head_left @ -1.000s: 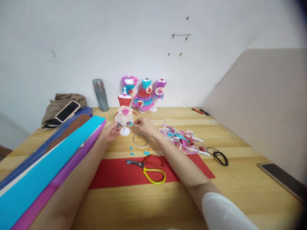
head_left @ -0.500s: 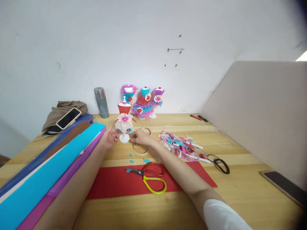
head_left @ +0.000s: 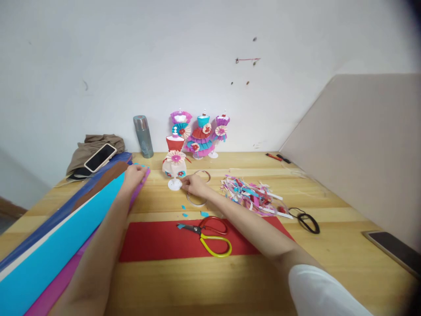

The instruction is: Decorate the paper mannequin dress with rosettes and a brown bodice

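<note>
Red-topped dress form upright on bench, right hand beside its base, perhaps steadying it. Left hand over blue paper (cannot tell if either hand's fingers grip).

Four small dressed figures, one flask and two pen-like sticks are toward the far edge of the desk. There are two phones, one toward the left edge and one at the right, plus two thin rings, one pair of scissors and one red sheet.
</note>
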Available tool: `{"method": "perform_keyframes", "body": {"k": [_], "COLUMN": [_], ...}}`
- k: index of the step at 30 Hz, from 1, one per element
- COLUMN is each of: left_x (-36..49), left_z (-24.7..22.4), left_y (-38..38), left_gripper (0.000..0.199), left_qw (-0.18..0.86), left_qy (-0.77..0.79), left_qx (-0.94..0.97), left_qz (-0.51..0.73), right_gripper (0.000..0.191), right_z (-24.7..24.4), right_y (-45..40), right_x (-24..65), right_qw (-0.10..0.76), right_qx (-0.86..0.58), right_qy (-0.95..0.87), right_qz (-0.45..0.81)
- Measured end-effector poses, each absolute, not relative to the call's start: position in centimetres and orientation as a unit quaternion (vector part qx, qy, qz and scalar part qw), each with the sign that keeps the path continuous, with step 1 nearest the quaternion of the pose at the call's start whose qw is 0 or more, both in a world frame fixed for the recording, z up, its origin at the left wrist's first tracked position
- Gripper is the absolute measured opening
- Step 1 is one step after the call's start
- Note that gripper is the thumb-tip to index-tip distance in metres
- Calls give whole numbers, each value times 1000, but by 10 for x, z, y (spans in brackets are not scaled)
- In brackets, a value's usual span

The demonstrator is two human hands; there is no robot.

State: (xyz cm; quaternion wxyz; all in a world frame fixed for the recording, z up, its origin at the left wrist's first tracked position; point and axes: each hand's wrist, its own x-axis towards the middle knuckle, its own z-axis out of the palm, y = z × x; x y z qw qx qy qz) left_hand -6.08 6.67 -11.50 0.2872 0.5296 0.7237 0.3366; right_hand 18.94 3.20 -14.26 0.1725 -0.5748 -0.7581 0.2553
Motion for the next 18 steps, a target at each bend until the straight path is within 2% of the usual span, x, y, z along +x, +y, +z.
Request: {"method": "perform_keyframes", "body": {"k": [3,8,13,18], "left_x": [-70,-70,-68,-66], "left_z": [-120,-138,-146,-139], "left_y": [63,60,60,61], "left_gripper": [26,37,36,40], "left_qw": [171,69,-6,-19], "left_qy": [762,773,773,763], "left_qx": [581,620,626,635], "left_qz": [228,116,99,120], "right_gripper": [22,16,11,14], "right_z": [-137,-130,-118,-105], "right_y": [24,2,-28,-52], "right_x": [191,184,179,186], "right_qw": [176,144,85,27], "right_qx": [-568,-516,-473,-444], "right_qy": [-766,-807,-841,-870], "right_qz": [244,251,249,215]}}
